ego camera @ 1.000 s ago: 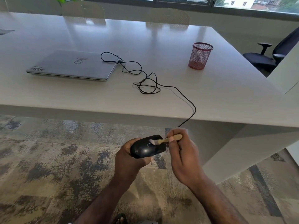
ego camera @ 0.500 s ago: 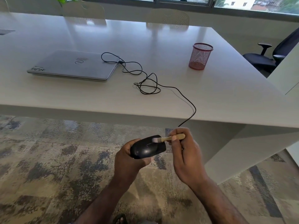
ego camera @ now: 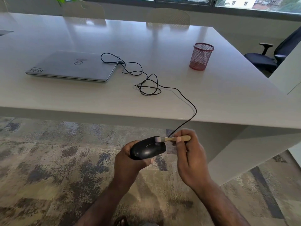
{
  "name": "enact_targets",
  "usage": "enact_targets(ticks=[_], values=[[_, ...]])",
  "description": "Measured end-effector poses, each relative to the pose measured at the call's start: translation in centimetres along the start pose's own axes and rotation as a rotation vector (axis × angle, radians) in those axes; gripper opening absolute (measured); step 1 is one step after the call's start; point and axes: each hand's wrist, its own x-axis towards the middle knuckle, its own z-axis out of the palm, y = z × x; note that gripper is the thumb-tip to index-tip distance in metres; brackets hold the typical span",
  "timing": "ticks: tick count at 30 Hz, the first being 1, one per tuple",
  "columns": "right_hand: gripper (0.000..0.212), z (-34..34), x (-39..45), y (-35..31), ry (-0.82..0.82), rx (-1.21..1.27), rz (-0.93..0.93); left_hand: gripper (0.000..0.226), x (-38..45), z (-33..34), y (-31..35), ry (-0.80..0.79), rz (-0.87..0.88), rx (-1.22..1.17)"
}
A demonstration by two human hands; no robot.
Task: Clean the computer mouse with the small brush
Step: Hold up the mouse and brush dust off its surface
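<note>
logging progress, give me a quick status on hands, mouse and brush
Left hand gripping black mouse below table edge. Right hand pinching small brush, bristles on mouse's front end. Cable trails up to table, nothing obstructing.

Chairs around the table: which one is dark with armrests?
The office chair at the right edge, past the table's right end. The two chairs on the far side are pale and armless.
</note>
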Motion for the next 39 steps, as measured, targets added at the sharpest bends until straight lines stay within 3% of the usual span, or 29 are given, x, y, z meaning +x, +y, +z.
enact_targets(ticks=[6, 10, 13, 16, 22, 29, 37, 39], values=[[0.013, 1.2, -1.4, -0.5, -0.168, 0.114, -0.032, 0.059, 0.2, 0.2, 0.1, -0.005, -0.009, -0.033], [0.016, 0.9, -1.1, -0.3, -0.054, 0.157, -0.028, 0.061, 0.3, 0.2, -0.3, 0.005, -0.015, -0.057], [0.014, 0.3, -0.7, 0.6, 0.016, 0.043, -0.023, 0.059, 0.5, 0.0, -0.4, 0.017, -0.013, -0.050], [0.011, 0.3, -0.9, 1.0, -0.013, -0.024, -0.021, 0.058, 0.8, -0.1, -0.4, 0.032, -0.023, -0.065], [0.011, 1.3, -1.6, -0.1, -0.122, 0.113, -0.046, 0.056, 1.0, 0.0, -0.3, 0.029, -0.025, -0.099], [0.010, -0.1, -0.8, 1.0, 0.065, 0.008, -0.033, 0.060, 1.0, -0.2, 0.2, 0.035, -0.013, -0.106], [0.010, 1.2, -2.2, 0.0, -0.109, 0.048, -0.064, 0.054, 1.2, -0.2, 0.2, 0.028, -0.021, -0.094], [0.010, 1.2, -2.1, -0.3, -0.078, 0.094, -0.083, 0.053, 1.2, -0.1, 0.2, 0.028, -0.020, -0.085]])
